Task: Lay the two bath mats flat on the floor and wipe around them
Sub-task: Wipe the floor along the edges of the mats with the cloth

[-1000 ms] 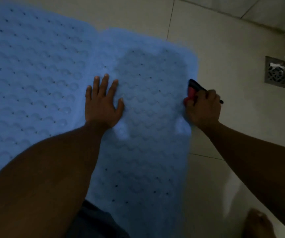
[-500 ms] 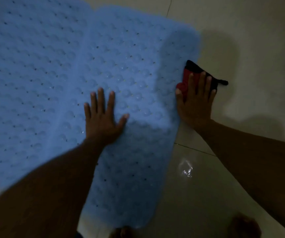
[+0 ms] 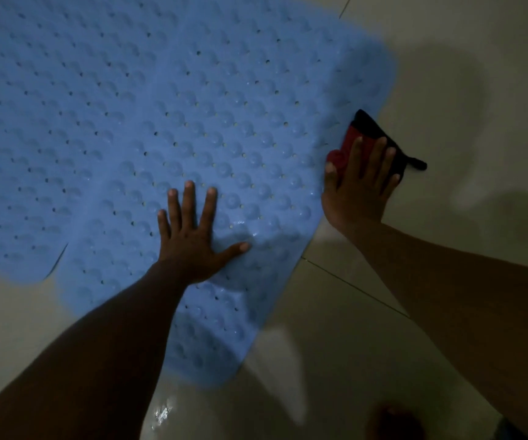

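On the tiled floor (image 3: 446, 74): two blue mats (image 3: 224, 90), one red-black cloth (image 3: 373, 134), two hands (image 3: 194, 239).

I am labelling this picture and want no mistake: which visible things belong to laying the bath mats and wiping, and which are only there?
Part of the job:
- right bath mat, pressed flat by the left hand
- left bath mat, beside it
- red and black cloth under the right hand
- tiled floor

Only there:
- bare foot at the bottom edge
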Tool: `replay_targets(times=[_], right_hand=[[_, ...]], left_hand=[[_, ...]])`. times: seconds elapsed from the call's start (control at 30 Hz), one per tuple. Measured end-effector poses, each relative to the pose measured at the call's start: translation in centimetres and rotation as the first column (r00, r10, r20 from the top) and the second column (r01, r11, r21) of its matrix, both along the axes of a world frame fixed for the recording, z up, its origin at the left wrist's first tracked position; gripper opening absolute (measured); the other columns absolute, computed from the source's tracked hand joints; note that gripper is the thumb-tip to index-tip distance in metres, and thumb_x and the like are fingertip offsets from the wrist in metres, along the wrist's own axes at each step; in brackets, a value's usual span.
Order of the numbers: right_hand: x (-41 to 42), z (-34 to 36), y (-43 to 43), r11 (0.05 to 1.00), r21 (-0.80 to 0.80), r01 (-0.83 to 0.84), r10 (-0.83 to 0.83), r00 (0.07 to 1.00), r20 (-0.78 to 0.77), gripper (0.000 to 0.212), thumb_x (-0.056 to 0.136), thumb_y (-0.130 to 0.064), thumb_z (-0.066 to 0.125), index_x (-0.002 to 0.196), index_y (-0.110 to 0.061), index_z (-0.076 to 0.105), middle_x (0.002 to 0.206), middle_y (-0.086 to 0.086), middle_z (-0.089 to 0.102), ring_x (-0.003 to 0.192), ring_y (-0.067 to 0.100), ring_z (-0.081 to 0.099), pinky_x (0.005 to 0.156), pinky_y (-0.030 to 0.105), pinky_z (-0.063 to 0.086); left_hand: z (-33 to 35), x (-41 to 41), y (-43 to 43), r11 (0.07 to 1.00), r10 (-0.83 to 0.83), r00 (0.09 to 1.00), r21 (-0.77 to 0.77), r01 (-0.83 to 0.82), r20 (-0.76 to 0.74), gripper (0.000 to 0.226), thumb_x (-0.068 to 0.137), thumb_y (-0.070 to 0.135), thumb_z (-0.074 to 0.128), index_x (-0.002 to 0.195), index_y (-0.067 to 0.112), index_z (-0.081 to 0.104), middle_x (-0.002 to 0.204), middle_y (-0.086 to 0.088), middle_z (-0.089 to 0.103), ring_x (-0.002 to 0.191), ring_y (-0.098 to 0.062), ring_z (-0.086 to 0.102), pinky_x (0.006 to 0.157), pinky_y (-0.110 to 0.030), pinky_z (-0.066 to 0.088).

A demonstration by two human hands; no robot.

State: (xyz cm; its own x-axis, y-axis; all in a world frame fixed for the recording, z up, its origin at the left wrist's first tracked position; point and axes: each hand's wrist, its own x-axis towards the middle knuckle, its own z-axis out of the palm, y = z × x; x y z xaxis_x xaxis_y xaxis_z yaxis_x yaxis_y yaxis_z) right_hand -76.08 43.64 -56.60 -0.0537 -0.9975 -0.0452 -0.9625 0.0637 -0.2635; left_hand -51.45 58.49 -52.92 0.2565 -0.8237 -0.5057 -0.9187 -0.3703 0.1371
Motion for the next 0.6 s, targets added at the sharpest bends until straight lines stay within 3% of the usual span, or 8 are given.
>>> replay_targets(times=[0.27,0.43,0.6], right_hand=[[-0.7,0.4,3.6,0.997,0.013,-0.076,0.075,0.995,0.059,0.061,0.102,-0.042,0.028,0.155,-0.013,0.031,0.164,0.017,0.021,0.153,0.034,0.017,0.119,0.060,0.016],[-0.6,0.8,11.3,0.990,-0.025,-0.142,0.143,0.989,0.047,0.057,0.100,-0.032,0.037,0.151,-0.009,0.039,0.160,0.020,0.030,0.149,0.037,0.026,0.115,0.061,0.024],[1.3,2.0,21.2,0.988,0.019,-0.153,0.152,0.987,0.054,0.056,0.100,-0.032,0.036,0.152,-0.011,0.038,0.163,0.016,0.026,0.152,0.032,0.022,0.119,0.057,0.022]], left_hand=[[0.0,0.1,0.0,0.999,-0.020,1.000,-0.041,0.020,-0.003,0.118,0.069,0.100,0.033,0.154,0.042,-0.026,0.160,0.000,-0.041,0.147,-0.031,-0.038,0.121,-0.060,-0.011],[-0.4,0.1,0.2,0.997,-0.027,1.000,-0.071,0.028,0.007,0.117,0.069,0.101,0.030,0.153,0.043,-0.027,0.160,0.000,-0.041,0.147,-0.031,-0.037,0.121,-0.060,-0.013],[-0.9,-0.2,0.9,0.991,-0.022,0.999,-0.135,0.025,0.027,0.114,0.072,0.100,0.027,0.156,0.040,-0.021,0.164,-0.001,-0.034,0.150,-0.032,-0.032,0.121,-0.057,-0.014]])
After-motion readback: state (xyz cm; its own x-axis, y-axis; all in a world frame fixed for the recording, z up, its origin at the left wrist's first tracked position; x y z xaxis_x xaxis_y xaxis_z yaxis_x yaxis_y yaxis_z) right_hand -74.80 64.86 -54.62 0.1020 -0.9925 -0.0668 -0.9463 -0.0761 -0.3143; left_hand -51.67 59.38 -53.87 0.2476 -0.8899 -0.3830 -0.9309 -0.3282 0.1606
